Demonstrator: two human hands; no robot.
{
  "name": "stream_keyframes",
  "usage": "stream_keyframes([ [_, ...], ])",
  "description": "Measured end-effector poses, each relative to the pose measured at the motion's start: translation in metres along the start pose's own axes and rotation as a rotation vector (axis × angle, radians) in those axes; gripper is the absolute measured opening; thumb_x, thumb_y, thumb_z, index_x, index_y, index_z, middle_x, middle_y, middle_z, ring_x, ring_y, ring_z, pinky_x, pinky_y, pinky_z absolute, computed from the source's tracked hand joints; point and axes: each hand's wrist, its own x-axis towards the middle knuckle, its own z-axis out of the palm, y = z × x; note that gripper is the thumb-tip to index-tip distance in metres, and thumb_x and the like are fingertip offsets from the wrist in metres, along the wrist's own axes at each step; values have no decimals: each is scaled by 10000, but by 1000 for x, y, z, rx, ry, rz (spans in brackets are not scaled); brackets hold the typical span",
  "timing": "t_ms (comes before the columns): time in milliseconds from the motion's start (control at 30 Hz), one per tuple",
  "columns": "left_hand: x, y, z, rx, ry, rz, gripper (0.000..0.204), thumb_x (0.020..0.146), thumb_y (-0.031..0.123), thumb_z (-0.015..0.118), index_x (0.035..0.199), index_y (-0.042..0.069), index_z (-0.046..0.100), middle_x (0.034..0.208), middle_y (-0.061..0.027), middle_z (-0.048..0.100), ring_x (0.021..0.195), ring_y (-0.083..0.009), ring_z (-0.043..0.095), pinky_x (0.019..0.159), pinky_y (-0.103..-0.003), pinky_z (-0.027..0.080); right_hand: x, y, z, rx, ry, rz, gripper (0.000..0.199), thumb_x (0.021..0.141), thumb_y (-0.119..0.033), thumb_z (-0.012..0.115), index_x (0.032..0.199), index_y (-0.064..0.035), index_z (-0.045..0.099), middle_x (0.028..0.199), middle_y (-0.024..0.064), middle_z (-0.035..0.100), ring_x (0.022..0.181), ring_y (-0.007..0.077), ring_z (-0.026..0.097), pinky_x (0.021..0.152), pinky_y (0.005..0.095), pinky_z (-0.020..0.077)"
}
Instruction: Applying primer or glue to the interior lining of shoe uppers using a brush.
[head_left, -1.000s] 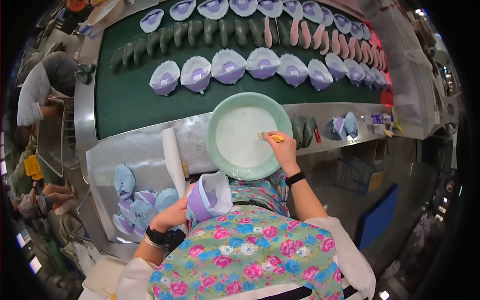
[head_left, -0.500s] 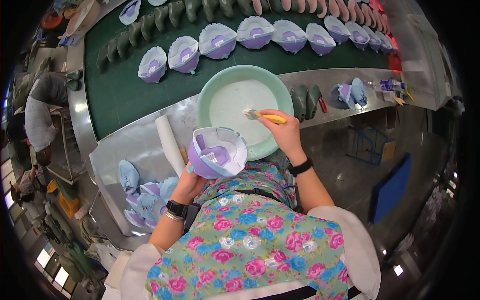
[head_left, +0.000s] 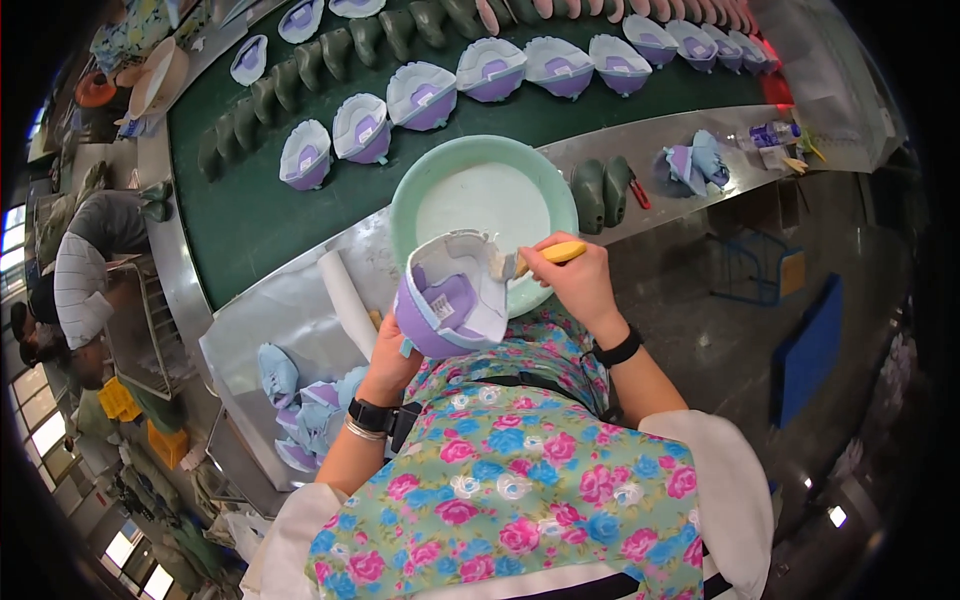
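Note:
My left hand [head_left: 393, 355] is closed around a purple and light-blue shoe upper [head_left: 425, 325], its pale inside turned up toward me. In my right hand [head_left: 582, 285] is a brush with a yellow handle [head_left: 566, 252]. Its bristles touch the upper's inner rim on the right side. Just beyond both hands is a mint-green basin [head_left: 403, 205] holding white liquid [head_left: 480, 205]; the upper overlaps its near edge. Between the basin and me is a flowered apron [head_left: 520, 440].
A row of similar uppers [head_left: 422, 95] lines the green belt [head_left: 240, 240], with dark green shoe lasts [head_left: 285, 85] behind. More uppers are heaped [head_left: 320, 415] at left beside a white roll [head_left: 347, 300]. Two lasts [head_left: 590, 195] and a red-handled tool [head_left: 638, 194] lie right of the basin. A person [head_left: 85, 265] bends at far left.
The brush has moved from over the basin onto the upper's inner rim. My left hand has raised and tilted the upper toward it. The whole view has shifted slightly.

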Motion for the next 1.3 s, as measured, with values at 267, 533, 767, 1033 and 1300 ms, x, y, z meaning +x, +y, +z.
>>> stream_keyframes([
  [267, 4, 8, -12, 272, 123, 195, 513, 922, 44, 555, 1405, 84, 387, 1310, -45, 498, 1180, -156, 493, 969, -317, 444, -34, -60, -1, 170, -146, 188, 241, 820, -206, 717, 707, -10, 634, 599, 18, 625, 503, 44, 562, 452, 180, 427],
  [533, 2, 22, 17, 334, 198, 315, 247, 953, 138, 538, 1192, 77, 534, 1039, -13, 611, 900, -106, 589, 737, -257, 498, -18, -46, -6, -3, -49, -65, 173, 787, -154, 727, 748, -3, 652, 613, 57, 636, 560, 69, 594, 528, 229, 459],
  [767, -3, 27, -13, -487, 135, -188, 261, 883, 313, 527, 868, 59, 583, 642, -74, 607, 359, -161, 445, 331, -247, 343, -19, -91, -7, 116, -61, -267, 99, 798, -86, 716, 841, -11, 669, 741, 61, 666, 677, 77, 616, 613, 226, 480],
  [1033, -14, 34, 71, -200, 337, -139, 409, 904, 293, 516, 1208, 21, 537, 1058, -140, 631, 709, -194, 635, 556, -287, 557, -4, -121, 38, 121, -699, -592, 130, 771, -54, 731, 889, -17, 691, 830, 46, 686, 756, 121, 630, 689, 250, 484],
  [1300, -18, 27, 11, -565, -32, -664, 297, 874, 220, 510, 619, 70, 481, 478, -15, 433, 314, -94, 319, 280, -211, 228, 22, -71, 33, -129, -428, -200, 170, 763, -165, 696, 719, -9, 646, 599, 58, 637, 538, 118, 597, 526, 269, 470],
])
